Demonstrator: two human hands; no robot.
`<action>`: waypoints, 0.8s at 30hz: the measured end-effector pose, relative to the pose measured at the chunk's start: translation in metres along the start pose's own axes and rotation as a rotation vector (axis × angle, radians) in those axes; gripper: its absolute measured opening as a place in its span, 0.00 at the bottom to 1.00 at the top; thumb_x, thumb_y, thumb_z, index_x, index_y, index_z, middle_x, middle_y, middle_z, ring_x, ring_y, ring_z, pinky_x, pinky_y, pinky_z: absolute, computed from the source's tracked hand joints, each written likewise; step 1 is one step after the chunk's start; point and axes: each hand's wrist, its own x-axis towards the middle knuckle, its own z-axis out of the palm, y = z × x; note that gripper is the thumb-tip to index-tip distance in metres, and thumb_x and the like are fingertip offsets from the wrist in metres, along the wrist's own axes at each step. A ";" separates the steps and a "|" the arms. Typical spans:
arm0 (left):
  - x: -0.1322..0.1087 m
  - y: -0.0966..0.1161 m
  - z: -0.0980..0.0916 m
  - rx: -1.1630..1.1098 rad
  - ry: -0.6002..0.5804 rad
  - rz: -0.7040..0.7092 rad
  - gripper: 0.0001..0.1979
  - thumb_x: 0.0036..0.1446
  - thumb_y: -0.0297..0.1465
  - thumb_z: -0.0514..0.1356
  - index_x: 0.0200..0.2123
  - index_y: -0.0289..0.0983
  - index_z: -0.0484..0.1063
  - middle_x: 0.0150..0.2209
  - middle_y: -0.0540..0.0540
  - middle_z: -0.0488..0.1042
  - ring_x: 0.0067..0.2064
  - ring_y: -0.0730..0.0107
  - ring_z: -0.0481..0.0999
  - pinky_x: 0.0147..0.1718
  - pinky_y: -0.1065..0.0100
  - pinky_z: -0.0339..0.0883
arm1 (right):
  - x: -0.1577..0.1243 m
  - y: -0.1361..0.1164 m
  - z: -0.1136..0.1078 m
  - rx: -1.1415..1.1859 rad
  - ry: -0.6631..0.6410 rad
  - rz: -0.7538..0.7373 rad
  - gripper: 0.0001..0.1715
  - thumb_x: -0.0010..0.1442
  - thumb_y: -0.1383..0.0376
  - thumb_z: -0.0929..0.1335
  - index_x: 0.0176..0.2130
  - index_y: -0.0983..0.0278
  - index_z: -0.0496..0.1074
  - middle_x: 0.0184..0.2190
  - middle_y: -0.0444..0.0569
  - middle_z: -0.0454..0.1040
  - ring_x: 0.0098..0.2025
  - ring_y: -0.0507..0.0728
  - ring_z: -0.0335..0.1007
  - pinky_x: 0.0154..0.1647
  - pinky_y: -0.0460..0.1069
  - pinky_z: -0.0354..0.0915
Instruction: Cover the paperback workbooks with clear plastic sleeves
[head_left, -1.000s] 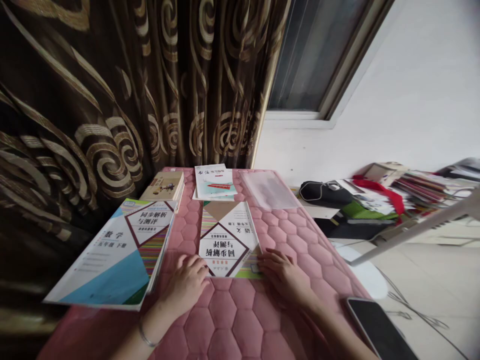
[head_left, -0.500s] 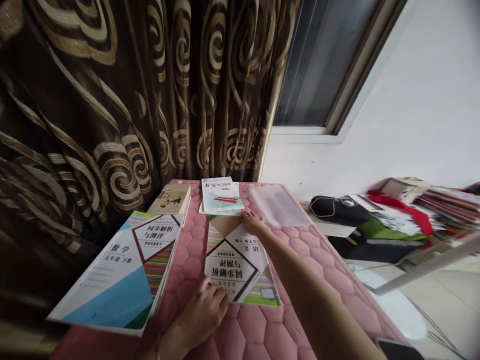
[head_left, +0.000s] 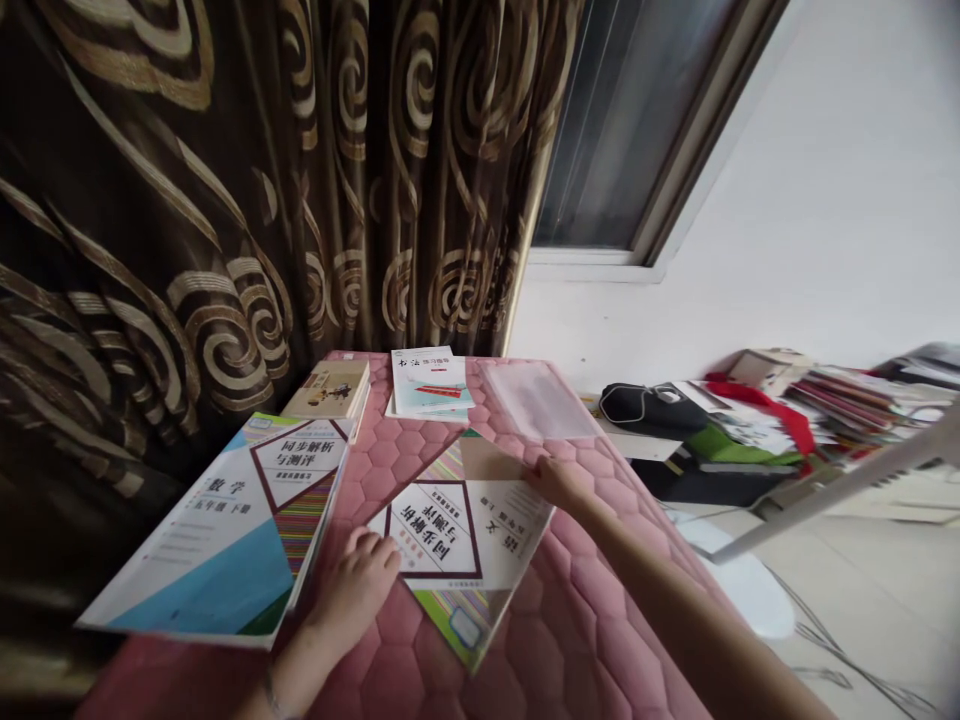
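Note:
A white workbook [head_left: 457,530] with a dark diamond on its cover lies skewed on the pink quilted table top [head_left: 585,620]. My left hand [head_left: 358,585] rests on the workbook's near left edge, fingers curled down against it. My right hand [head_left: 556,480] grips the far right edge of the same workbook. To the left, a blue and white maths book [head_left: 225,530] overhangs the table's left side. Further back lie a beige book [head_left: 330,387], a thin white and teal booklet [head_left: 430,383] and a clear plastic sleeve [head_left: 536,400].
A dark curtain [head_left: 225,200] with gold swirls hangs close behind and left of the table. To the right, lower down, sit a black pouch [head_left: 649,405], a pile of books and papers [head_left: 832,395] and a white bar [head_left: 840,465].
The workbook has been turned clockwise, its far end now swung right. My right hand moved from the far edge near the booklet to the right edge. My left hand stayed on the near left edge.

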 end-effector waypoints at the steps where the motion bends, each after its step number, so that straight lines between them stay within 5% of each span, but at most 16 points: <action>1: 0.005 -0.003 -0.002 -0.015 -0.024 -0.058 0.10 0.61 0.19 0.55 0.36 0.38 0.72 0.40 0.47 0.74 0.42 0.64 0.71 0.50 0.57 0.61 | -0.011 0.011 0.003 0.034 -0.011 0.027 0.20 0.64 0.56 0.65 0.40 0.70 0.76 0.37 0.59 0.79 0.40 0.60 0.75 0.37 0.50 0.64; 7: 0.045 -0.004 -0.006 -0.172 -0.203 -0.519 0.16 0.61 0.18 0.50 0.39 0.36 0.76 0.45 0.40 0.74 0.44 0.64 0.75 0.42 0.66 0.65 | -0.080 0.052 0.027 0.226 -0.032 0.174 0.20 0.59 0.51 0.66 0.31 0.65 0.74 0.28 0.50 0.78 0.31 0.56 0.74 0.27 0.46 0.61; 12: 0.058 0.002 0.017 -0.347 -0.083 -0.720 0.18 0.60 0.19 0.50 0.50 0.34 0.72 0.44 0.38 0.77 0.47 0.63 0.76 0.44 0.66 0.66 | -0.114 0.051 0.039 0.386 0.055 0.216 0.16 0.56 0.52 0.69 0.28 0.62 0.72 0.29 0.49 0.79 0.32 0.57 0.75 0.29 0.47 0.62; 24: 0.130 -0.036 0.047 -0.456 0.043 -0.801 0.20 0.56 0.18 0.54 0.51 0.31 0.72 0.47 0.36 0.78 0.50 0.62 0.76 0.48 0.68 0.64 | -0.072 0.008 0.010 0.329 0.075 0.288 0.15 0.58 0.54 0.68 0.29 0.62 0.73 0.31 0.51 0.80 0.33 0.57 0.76 0.27 0.46 0.60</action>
